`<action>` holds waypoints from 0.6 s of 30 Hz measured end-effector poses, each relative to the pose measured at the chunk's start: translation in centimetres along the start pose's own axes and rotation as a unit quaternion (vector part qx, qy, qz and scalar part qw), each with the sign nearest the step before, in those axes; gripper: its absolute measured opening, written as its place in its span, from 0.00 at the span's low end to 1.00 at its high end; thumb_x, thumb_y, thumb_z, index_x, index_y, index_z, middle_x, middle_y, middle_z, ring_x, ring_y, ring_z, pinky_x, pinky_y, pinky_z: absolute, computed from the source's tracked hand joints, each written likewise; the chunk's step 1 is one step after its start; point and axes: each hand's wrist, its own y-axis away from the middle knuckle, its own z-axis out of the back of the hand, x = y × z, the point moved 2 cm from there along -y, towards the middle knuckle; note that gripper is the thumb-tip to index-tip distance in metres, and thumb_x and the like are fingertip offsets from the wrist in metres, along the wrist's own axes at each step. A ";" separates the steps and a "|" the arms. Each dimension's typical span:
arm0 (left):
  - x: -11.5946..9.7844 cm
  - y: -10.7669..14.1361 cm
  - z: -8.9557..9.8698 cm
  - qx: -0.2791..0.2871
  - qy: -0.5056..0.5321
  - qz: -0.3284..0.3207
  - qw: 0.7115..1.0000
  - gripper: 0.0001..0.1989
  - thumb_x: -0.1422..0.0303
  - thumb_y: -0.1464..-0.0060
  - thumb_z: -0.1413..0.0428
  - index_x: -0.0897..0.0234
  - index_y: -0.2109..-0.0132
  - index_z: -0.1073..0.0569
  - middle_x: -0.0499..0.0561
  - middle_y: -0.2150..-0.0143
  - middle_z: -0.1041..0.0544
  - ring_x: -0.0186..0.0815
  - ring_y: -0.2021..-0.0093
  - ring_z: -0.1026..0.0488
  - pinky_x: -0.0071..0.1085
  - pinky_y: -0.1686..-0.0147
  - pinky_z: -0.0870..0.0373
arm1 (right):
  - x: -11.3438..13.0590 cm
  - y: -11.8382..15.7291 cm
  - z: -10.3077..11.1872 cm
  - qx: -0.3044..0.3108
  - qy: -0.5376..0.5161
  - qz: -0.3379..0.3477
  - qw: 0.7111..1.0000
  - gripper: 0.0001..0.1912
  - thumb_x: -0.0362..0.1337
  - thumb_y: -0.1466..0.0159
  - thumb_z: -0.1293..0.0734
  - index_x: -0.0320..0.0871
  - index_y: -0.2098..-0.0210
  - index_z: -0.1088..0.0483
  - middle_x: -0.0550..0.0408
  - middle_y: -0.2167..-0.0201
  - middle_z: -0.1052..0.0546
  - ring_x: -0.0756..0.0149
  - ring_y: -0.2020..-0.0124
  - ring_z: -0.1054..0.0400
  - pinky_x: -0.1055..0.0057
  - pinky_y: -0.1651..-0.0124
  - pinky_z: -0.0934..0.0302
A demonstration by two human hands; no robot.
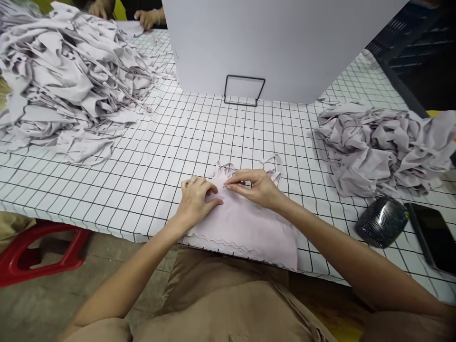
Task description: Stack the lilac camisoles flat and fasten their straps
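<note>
A check-patterned table (199,137) takes up most of the view. Near the middle of its far edge rises a white board (278,42), with a bent wire stand (240,103) at its foot. The bigger pile (67,71) of pale cloth covers the far left corner. Behind it, at the far edge, a co-worker's hand (147,19) rests by a flat pale piece. The smaller pile (384,147) lies toward the right edge.

The garment (249,228), pale pink, is spread at the middle of the near edge, its wavy hem along that edge and its strap ends pointing away. The left hand (197,197) rests on its upper left part, thumb and fingers apart and clamped on nothing. The right hand (258,187) is just beside it, thumb and forefinger brought together in a pinch over the cloth; whether they have caught cloth, thread or some tiny thing is too small to tell. A phone (432,232) and a dark rounded object (383,222) lie near the right end of the near edge.

For such fine work, the left hand would do best to press the cloth flat close to the pinch, so that it neither puckers nor slides. The pinch should stay light and square to the surface, as thin, stretchy-looking fabric probably distorts when tugged. The loose straps (278,166) are best kept clear of the fingertips, since they could snag.
</note>
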 end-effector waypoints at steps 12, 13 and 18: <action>1.0 0.2 -0.9 -0.012 0.083 -0.022 0.996 0.07 0.68 0.46 0.32 0.59 0.62 0.22 0.45 0.63 0.18 0.40 0.58 0.28 0.43 0.49 0.44 | -1.6 0.9 -1.9 0.004 0.125 0.065 0.990 0.05 0.34 0.33 0.31 0.45 0.66 0.24 0.53 0.68 0.25 0.59 0.59 0.38 0.56 0.51 0.43; 1.1 0.2 -0.9 -0.015 0.087 -0.021 0.996 0.08 0.68 0.47 0.31 0.59 0.62 0.22 0.45 0.62 0.17 0.39 0.59 0.28 0.43 0.49 0.44 | -1.7 0.9 -2.0 0.007 0.130 0.064 0.989 0.05 0.34 0.32 0.32 0.45 0.66 0.24 0.53 0.68 0.25 0.59 0.59 0.38 0.55 0.50 0.44; 1.4 0.1 -1.1 -0.012 0.079 -0.024 0.997 0.07 0.67 0.48 0.31 0.58 0.63 0.21 0.45 0.66 0.18 0.40 0.60 0.28 0.43 0.49 0.44 | -1.8 0.8 -2.2 0.008 0.136 0.070 0.988 0.05 0.34 0.32 0.32 0.45 0.65 0.25 0.53 0.67 0.24 0.59 0.59 0.38 0.55 0.51 0.44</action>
